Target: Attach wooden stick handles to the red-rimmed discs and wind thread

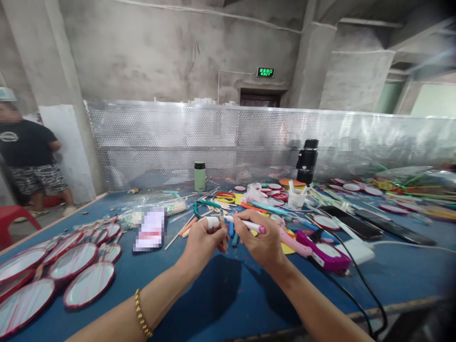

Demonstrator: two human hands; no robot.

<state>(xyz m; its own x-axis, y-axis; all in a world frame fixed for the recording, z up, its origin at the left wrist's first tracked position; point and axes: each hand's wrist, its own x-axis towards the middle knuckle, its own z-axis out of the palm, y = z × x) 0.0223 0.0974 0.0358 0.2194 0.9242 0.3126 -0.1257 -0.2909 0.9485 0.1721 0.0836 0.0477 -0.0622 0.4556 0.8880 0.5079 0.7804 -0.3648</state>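
Note:
My left hand [204, 240], with a white bandage on one finger, pinches a thin wooden stick [223, 227] upright above the blue table [221, 294]. My right hand [259, 240] grips a white pen with a pink cap [246, 224], its tip pointing left at the stick. Both hands meet just over the table's middle. A gold bracelet [141, 313] is on my left wrist.
Several round white discs with red rims [73, 261] lie at the left. A pink glue gun [320, 254] with a black cable, phones [351, 222], pliers [199, 206], a green flask [199, 175], a white cup [297, 197] and craft bits crowd the far side. A person [30, 152] stands at the far left.

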